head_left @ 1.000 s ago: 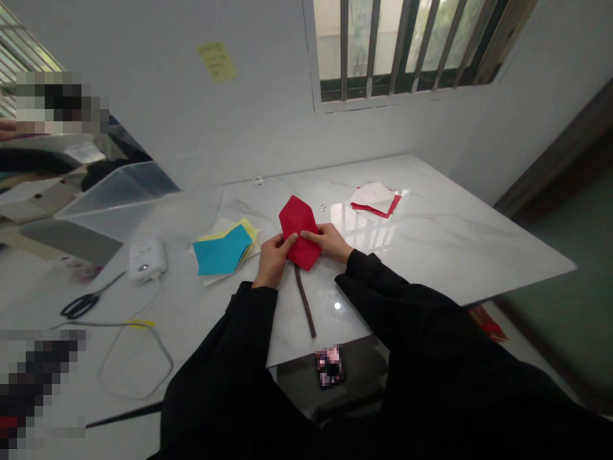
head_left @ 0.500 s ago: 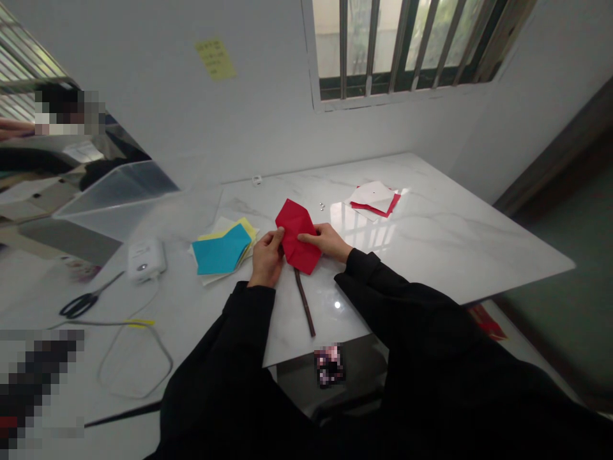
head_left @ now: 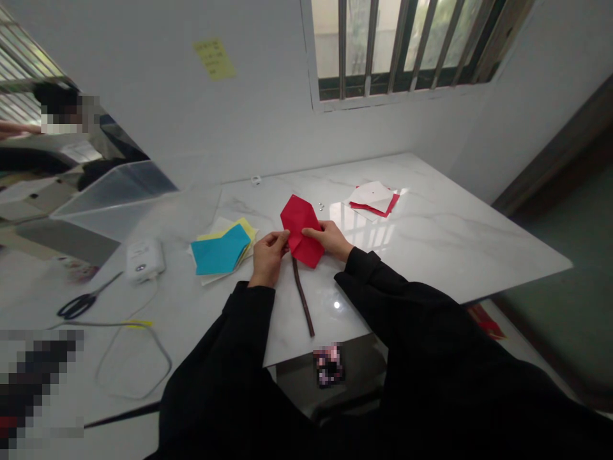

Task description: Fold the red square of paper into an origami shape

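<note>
A piece of red paper [head_left: 299, 220] with crease lines is held up over the table between my two hands. My left hand [head_left: 269, 255] pinches its left edge between thumb and fingers. From the right, my right hand [head_left: 330, 237] grips the sheet, thumb on the front and fingers behind it. Below the paper a thin dark brown stick [head_left: 303, 300] lies on the table; its upper end is hidden behind the sheet. Left of my hands sits a stack of cut paper with a blue sheet [head_left: 221, 250] on top.
White and red paper pieces [head_left: 373, 197] lie toward the back right, with small shiny bits [head_left: 321, 206] nearby. To the left are a white device [head_left: 144, 260] with a cable, scissors [head_left: 79, 305] and a clear plastic sheet [head_left: 115, 191]. Another person [head_left: 57, 102] is at far left.
The red paper has shifted slightly up and right and turned a little. My left fingers have slid lower along its left edge. More of the stick's upper part shows.
</note>
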The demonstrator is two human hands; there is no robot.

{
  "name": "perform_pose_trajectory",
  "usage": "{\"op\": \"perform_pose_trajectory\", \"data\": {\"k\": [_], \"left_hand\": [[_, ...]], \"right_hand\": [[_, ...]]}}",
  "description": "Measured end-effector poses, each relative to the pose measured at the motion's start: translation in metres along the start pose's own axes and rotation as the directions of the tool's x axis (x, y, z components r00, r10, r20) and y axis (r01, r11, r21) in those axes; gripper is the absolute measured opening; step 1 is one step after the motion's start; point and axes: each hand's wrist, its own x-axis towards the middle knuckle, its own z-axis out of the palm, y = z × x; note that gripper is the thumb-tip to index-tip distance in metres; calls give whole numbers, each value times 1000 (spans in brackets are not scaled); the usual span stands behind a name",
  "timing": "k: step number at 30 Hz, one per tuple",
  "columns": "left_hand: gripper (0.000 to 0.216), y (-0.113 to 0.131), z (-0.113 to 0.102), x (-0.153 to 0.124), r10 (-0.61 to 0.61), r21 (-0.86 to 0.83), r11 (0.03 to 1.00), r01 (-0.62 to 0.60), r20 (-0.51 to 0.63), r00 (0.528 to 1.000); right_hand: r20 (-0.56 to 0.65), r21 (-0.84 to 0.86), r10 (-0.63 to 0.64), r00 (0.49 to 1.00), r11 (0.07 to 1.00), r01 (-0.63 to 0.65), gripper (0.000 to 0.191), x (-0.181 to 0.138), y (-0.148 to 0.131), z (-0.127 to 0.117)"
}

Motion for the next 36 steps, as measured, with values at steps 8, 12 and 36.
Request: {"op": "perform_pose_trajectory", "data": {"k": [8, 12, 36], "left_hand": [[43, 3, 1, -2, -1, 40, 999, 0, 31, 1000], [42, 5, 1, -5, -32, 60, 998, 28, 57, 998], [46, 12, 3, -5, -65, -34, 997, 65, 11, 998]], "right_hand": [[-33, 3, -16, 999, 1000, 16, 21, 2, 2, -1], [-84, 32, -14, 996, 999, 17, 17, 3, 1, -3], [39, -43, 61, 997, 997, -60, 12, -6, -10, -3]]}}
